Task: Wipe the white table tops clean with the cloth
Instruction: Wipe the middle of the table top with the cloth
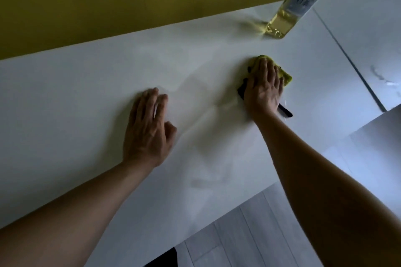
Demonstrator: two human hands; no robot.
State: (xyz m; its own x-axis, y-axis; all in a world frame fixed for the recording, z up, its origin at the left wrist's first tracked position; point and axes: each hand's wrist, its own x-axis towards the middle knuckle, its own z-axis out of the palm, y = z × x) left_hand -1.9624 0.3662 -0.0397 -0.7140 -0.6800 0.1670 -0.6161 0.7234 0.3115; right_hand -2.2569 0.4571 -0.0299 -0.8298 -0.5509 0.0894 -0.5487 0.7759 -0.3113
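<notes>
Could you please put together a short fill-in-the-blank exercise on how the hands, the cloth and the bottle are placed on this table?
1. The right hand presses flat on a cloth whose colour is ____.
2. The left hand rests on the white table top and holds ____.
3. The clear bottle with yellowish liquid stands on the ____ side of the cloth, nearer the wall.
4. A dark ____ separates this table top from the next one.

Missing words: yellow-green; nothing; far; seam
</notes>
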